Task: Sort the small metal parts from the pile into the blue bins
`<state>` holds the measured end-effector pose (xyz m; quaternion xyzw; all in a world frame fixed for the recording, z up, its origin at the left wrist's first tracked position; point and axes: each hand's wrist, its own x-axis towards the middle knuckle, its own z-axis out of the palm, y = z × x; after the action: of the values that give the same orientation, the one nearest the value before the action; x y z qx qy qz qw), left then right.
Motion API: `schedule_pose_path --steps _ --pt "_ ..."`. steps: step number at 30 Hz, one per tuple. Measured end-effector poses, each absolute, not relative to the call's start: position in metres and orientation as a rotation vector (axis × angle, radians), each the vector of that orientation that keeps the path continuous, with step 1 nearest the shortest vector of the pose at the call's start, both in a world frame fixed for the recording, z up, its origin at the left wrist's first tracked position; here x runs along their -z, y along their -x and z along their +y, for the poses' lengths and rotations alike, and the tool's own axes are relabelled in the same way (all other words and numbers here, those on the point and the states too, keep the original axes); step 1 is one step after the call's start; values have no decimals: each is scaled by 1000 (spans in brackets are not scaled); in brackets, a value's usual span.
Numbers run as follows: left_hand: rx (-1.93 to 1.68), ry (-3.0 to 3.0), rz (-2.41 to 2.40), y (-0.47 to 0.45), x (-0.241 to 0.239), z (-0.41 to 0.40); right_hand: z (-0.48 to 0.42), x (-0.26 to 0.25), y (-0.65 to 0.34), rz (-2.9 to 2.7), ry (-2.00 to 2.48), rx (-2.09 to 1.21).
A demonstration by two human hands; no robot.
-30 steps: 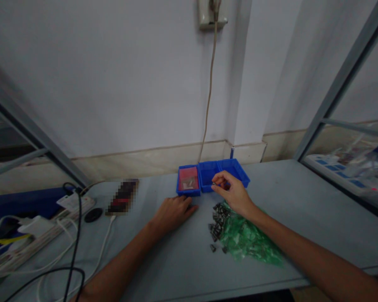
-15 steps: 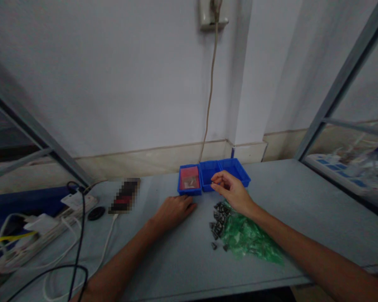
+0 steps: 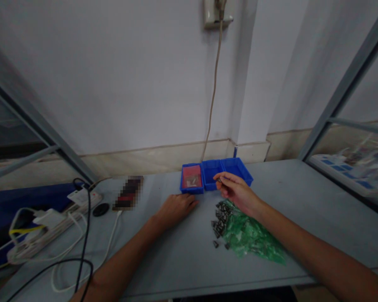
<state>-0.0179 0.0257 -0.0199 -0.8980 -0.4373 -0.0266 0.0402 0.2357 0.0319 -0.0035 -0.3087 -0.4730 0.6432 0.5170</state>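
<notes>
Grey bench (image 3: 164, 268) carries the lot. Blue trays (image 3: 192, 191) in a row at the back, green bag (image 3: 255, 237) nearer me. Left hand (image 3: 177, 205) rests palm down, fingers slightly bent; can't tell if anything's under it. Right hand (image 3: 237, 191) is closed to a pinch. Heap of metal bits (image 3: 220, 224) lies beside the bag. What looks like one metal bit (image 3: 219, 180) sits in that pinch, near the middle tray (image 3: 209, 187). I'd grip light, fingertips only, wrist clear of the heap.

left hand (image 3: 177, 205): bare, slim
right hand (image 3: 239, 193): bare, slim-fingered
left forearm (image 3: 130, 247): bare, tapered wristward
right forearm (image 3: 305, 239): bare, slender, tapered wristward
</notes>
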Motion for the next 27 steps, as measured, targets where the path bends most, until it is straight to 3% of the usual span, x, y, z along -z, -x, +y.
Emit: schedule_pose_path --steps 6,19,27 --pt "100 2788 -1354 17 15 25 33 3 -236 -1140 770 -1493" --pt "159 2821 -1330 21 18 26 33 9 -236 -1641 964 -745" --pt "176 2818 -1298 22 18 25 34 6 -238 -1580 924 -919"
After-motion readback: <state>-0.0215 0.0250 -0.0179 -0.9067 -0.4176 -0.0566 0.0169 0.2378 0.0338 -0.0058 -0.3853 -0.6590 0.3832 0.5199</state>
